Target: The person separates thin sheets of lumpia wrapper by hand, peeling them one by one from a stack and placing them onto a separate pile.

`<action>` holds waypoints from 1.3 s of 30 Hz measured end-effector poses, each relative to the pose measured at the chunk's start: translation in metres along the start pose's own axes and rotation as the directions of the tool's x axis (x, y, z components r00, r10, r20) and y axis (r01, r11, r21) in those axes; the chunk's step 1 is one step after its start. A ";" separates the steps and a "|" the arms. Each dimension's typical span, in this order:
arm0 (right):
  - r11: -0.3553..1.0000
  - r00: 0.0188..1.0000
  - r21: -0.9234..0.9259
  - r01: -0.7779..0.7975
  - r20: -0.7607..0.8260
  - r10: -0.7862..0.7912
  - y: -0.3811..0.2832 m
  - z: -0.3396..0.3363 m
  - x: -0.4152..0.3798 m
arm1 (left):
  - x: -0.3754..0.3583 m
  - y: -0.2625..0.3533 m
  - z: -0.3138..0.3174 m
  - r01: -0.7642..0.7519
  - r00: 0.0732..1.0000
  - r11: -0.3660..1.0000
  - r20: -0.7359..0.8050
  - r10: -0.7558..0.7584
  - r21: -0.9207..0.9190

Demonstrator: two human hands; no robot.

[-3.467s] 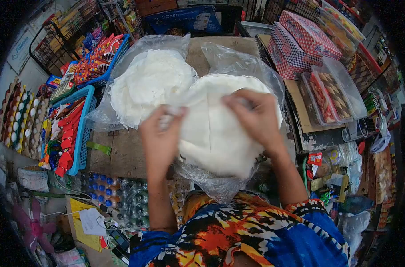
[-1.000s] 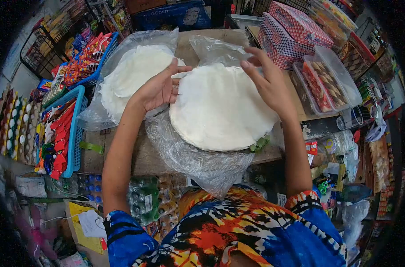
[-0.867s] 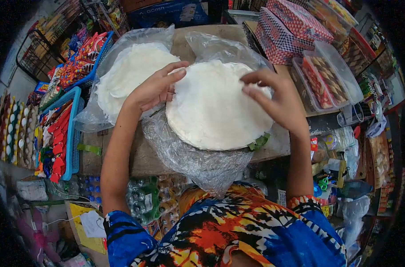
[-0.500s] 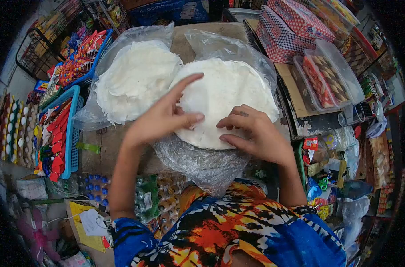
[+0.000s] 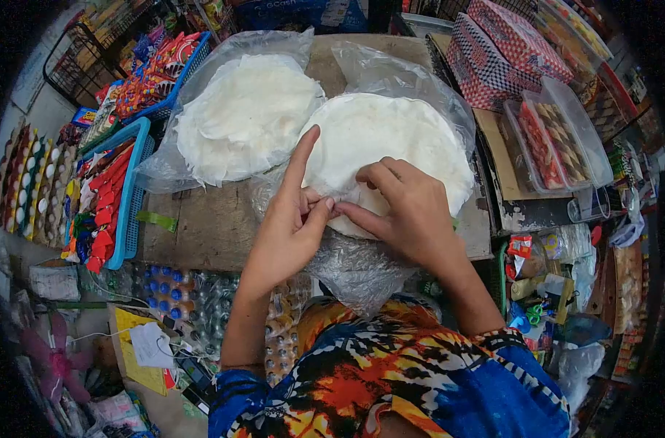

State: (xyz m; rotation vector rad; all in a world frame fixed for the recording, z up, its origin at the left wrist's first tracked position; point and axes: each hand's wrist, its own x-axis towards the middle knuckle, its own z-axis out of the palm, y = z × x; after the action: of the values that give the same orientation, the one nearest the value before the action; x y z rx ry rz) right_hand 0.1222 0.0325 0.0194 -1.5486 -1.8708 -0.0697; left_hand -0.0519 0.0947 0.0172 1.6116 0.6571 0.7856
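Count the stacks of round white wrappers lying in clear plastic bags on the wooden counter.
2. One stack of round white wrappers lies at the counter's far left, untouched; the other stack lies right of it, with both hands pinching its near edge.

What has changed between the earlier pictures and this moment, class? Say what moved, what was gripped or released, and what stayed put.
Both hands came back from the far rim of the near stack of white wrappers to its near edge. The left hand and right hand now meet there, fingertips pinching at a sheet's edge. The second bagged stack, the blue baskets and the checkered boxes stayed put.
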 end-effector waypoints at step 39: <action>0.835 0.964 0.493 -0.244 0.031 0.263 -0.008 0.006 0.017 | -0.026 -0.008 0.000 0.004 0.992 0.993 -0.121 -0.018 -0.118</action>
State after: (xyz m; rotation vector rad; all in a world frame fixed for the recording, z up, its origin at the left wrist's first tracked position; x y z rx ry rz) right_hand 0.1113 0.0470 0.0264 -1.3969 -1.4791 0.4652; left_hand -0.0677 0.0763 0.0057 1.4608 0.6933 0.9039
